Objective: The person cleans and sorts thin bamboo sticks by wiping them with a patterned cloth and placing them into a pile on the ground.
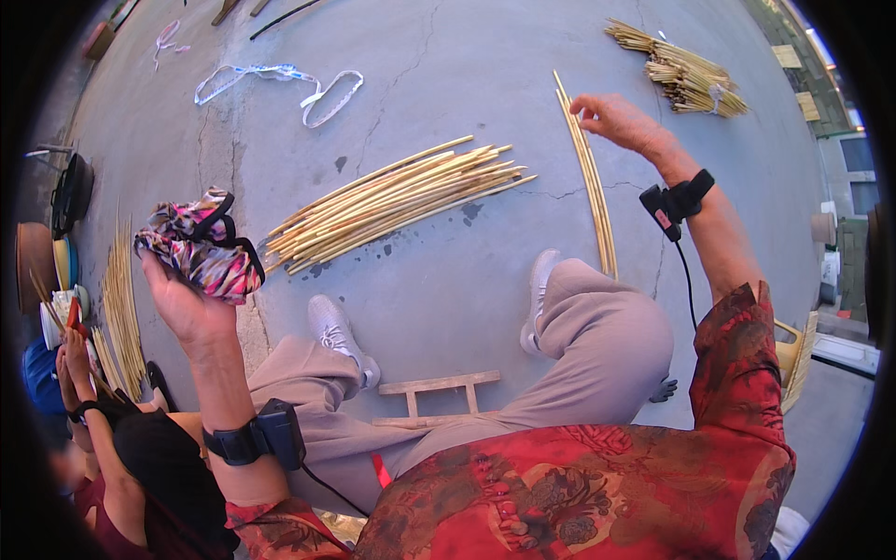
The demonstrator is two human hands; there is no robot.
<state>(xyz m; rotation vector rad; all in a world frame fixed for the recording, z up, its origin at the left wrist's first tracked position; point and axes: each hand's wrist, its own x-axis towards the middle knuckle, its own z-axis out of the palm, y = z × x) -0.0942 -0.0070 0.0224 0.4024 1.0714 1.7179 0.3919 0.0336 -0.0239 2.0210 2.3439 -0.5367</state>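
Observation:
My left hand (183, 308) is raised at the left with a crumpled, multicoloured patterned cloth (203, 245) with black edging in its grip. To the right, my right hand (619, 126) hovers by the upper end of a few long pale stalks (593, 189) lying on the concrete. Its fingers are bent and apart, and nothing shows between them. A loose pile of similar yellowish stalks (392, 203) lies on the ground between the two hands, beyond my shoes.
Two tied bundles of stalks (689, 70) lie at the upper right. White-and-blue strapping (262, 73) rests at the upper left. Another person's hands (75, 364) hold thin sticks at the left, near more stalks (122, 308). A low wooden frame (441, 399) sits between my legs.

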